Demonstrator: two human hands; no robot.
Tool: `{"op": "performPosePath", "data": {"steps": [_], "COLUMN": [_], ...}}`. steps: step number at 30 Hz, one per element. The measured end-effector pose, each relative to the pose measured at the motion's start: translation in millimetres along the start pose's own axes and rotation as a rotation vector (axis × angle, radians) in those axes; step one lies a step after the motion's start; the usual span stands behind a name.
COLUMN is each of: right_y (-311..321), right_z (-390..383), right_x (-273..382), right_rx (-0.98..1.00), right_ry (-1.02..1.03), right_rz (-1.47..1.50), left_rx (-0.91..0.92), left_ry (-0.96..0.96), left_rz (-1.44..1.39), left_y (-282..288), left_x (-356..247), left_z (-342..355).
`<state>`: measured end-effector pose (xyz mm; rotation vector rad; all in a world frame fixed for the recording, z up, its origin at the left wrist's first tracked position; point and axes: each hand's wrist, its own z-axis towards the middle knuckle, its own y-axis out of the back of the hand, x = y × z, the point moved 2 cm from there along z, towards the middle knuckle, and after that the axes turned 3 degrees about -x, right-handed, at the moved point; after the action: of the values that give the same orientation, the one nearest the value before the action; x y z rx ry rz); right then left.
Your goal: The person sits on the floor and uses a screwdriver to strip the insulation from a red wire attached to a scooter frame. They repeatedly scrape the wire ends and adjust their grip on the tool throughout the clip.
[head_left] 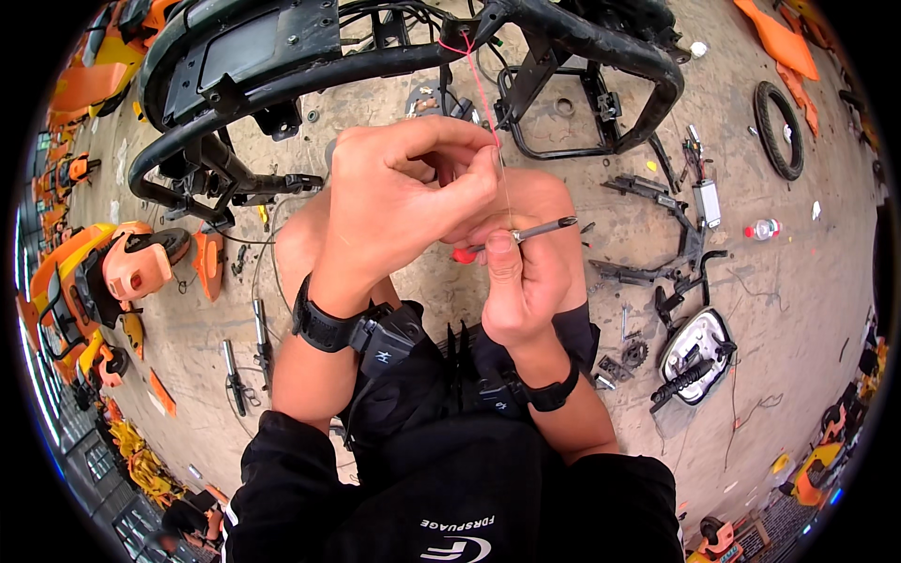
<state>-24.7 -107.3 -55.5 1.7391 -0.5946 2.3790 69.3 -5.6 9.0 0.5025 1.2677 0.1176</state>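
My left hand (399, 192) is raised in front of me, its thumb and forefinger pinching a thin pink wire (482, 92). That wire hangs from the black metal frame (385, 64) above, where it is looped around a bracket. Below the pinch, a finer pale strand (508, 192) runs down to my right hand (527, 281). My right fingers are closed around a screwdriver (547, 228), its dark tip pointing right and part of its red handle showing on the left. The strand meets the shaft beside my right thumb; whether it is wound there I cannot tell.
Right of me lie black metal brackets (648, 274), a white-lined shell (696, 357), a plastic bottle (763, 229) and a tyre (779, 129). Orange-and-yellow vehicle bodies (103, 272) stand left. Two shock absorbers (261, 338) lie on the concrete floor near my left arm.
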Motion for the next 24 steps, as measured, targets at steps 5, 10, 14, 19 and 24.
{"op": "performPosePath", "data": {"steps": [5,10,14,19,24], "right_y": [-0.1,2.9,4.6,2.1,2.3], "right_z": [-0.6,-1.6,-1.8,-1.2,-0.6], "right_x": [-1.1,-5.9,-1.0,-1.7,-0.2], "right_rx": [0.008,0.051,0.058,0.022,0.013], "right_ry": [-0.002,0.039,0.0,-0.038,-0.063], "right_rz": [-0.049,-0.051,-0.07,0.015,0.063], "left_rx": [-0.034,-0.09,-0.117,-0.128,-0.134], "left_ry": [0.032,-0.098,-0.149,-0.198,-0.246], "left_rz": [-0.047,0.057,0.106,0.106,0.139], "left_y": [-2.6,-5.4,-8.1,-9.1,-8.9], "left_x": [-2.1,-5.8,-5.0,-2.2,-2.4], "left_z": [-0.7,0.7,-0.4,0.4,1.2]}}
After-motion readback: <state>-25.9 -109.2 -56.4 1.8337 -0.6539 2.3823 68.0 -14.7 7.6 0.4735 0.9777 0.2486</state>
